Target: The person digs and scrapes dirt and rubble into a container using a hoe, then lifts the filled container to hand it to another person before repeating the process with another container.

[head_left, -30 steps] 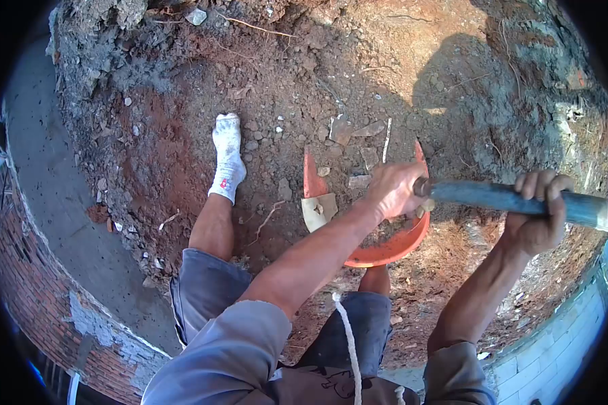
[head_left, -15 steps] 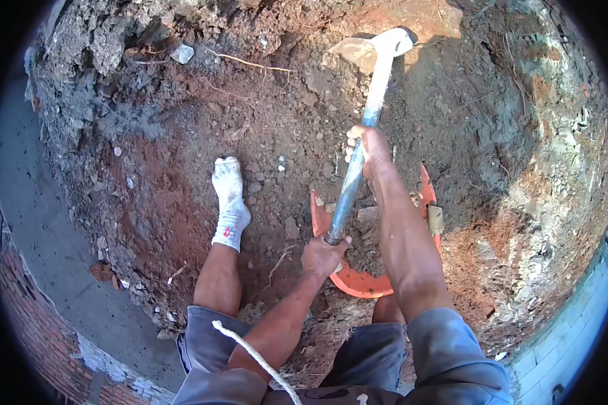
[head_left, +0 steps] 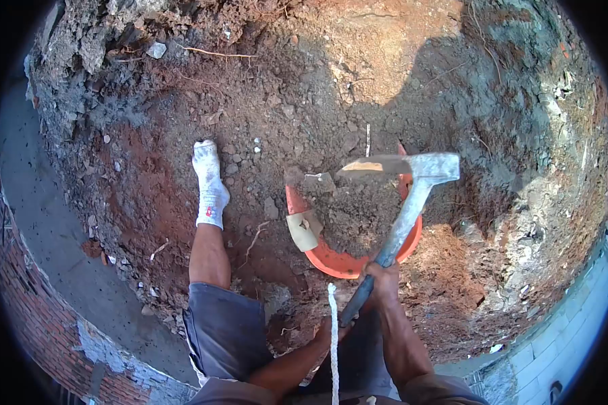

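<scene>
The right hand [head_left: 383, 275] is clenched round the handle of the hoe [head_left: 407, 219] and the left hand [head_left: 327, 331] grasps its lower end, the blade appearing over the orange scoop [head_left: 338, 264]. A poorly aimed stroke could crack the scoop's rim; one swinging wide could strike the shoeless, socked foot [head_left: 209, 182]. The white rope [head_left: 334, 344], dangling across the left hand, might snag on the handle.

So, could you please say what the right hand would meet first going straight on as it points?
Probably the orange rim, though the right hand may pass above it; depth is unclear.
</scene>
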### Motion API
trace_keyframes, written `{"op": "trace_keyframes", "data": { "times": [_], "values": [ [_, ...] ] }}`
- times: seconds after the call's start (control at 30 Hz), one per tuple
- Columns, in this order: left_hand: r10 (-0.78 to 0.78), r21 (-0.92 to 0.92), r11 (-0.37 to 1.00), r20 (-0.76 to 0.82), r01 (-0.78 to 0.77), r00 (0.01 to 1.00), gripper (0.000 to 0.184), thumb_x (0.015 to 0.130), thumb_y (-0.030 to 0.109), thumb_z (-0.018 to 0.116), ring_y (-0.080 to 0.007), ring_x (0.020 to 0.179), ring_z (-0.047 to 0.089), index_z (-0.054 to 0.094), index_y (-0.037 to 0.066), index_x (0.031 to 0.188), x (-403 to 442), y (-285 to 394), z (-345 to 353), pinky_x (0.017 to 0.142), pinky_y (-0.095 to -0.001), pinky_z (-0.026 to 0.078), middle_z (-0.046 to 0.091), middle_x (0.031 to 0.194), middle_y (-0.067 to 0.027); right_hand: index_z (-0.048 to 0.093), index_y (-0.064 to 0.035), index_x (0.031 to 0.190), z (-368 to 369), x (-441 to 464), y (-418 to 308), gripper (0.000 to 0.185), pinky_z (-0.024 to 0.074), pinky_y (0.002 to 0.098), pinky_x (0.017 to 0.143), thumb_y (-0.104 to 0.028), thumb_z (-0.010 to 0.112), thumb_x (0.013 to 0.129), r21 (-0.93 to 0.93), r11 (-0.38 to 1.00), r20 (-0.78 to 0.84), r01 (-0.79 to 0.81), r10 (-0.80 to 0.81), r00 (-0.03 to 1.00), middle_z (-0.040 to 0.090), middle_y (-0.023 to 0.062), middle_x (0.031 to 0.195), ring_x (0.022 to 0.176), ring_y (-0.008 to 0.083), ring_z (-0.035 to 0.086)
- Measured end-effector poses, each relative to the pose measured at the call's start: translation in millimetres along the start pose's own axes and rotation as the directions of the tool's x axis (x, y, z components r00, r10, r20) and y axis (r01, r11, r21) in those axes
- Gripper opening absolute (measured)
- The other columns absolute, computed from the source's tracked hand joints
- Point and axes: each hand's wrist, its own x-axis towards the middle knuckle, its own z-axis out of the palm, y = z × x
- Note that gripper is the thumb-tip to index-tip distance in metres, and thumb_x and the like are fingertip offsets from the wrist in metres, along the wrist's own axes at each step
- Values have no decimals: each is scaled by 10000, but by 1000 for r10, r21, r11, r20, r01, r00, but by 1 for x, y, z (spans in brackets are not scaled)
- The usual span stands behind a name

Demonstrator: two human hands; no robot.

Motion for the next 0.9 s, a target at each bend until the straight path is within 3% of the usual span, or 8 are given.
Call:
{"op": "trace_keyframes", "data": {
  "times": [0.07,0.13,0.3,0.37,0.5,0.53,0.73,0.9],
  "values": [
    [310,118,948,-120,-297,943,266,755,293,761,-273,811,677,658,85,885,32,78,-31,747,-380,519,679,823,-128,473,-20,860,11,5,-74,210,498,328,504,76,557,694,133,944,96,301,-314,944,542,102,641,509,191,566],
    [806,259,584,-294,-769,513,231,693,179,770,-320,663,630,581,85,787,77,183,-70,608,-415,493,620,714,-122,444,-36,913,37,1,-176,264,525,335,515,49,596,714,206,771,197,603,-636,746,510,98,671,501,199,553],
    [882,379,471,-239,-797,407,153,728,166,715,-197,622,635,591,81,755,102,423,-209,580,-354,505,616,644,-74,511,-54,845,111,31,-353,70,510,326,601,-108,475,873,383,274,412,882,-905,102,465,51,646,571,162,514],
    [855,397,519,-220,-757,470,145,746,185,710,-182,634,642,621,80,793,124,420,-248,597,-337,519,653,682,-82,543,-53,830,146,90,-328,61,505,320,546,-91,504,859,386,293,331,874,-929,165,498,45,643,542,155,521],
    [400,-39,912,-127,-408,908,356,758,272,697,-194,815,670,679,38,1025,223,201,-216,819,-344,511,705,875,-108,547,64,951,187,270,-113,223,441,311,392,-21,586,749,-247,935,11,253,-258,966,532,54,615,437,156,517],
    [366,-131,911,-177,-390,914,343,747,289,713,-189,793,656,684,22,960,224,168,-206,795,-338,505,698,844,-94,544,-43,669,194,265,-99,71,410,310,394,-35,611,689,-113,917,32,384,-382,923,486,29,542,406,162,471],
    [227,-363,895,-128,-259,965,294,788,232,738,-92,443,457,535,79,639,135,203,-188,423,-298,366,495,535,18,552,-35,670,210,236,-153,103,403,324,359,-59,643,711,-230,956,44,180,-175,984,503,42,562,401,169,487],
    [60,-476,876,-64,-83,996,226,794,245,726,-121,501,507,623,53,733,72,163,-144,489,-317,400,558,586,-14,564,-29,689,183,197,-96,103,407,340,364,-37,664,708,-281,960,57,-10,27,998,506,46,571,400,183,483]
  ]
}}
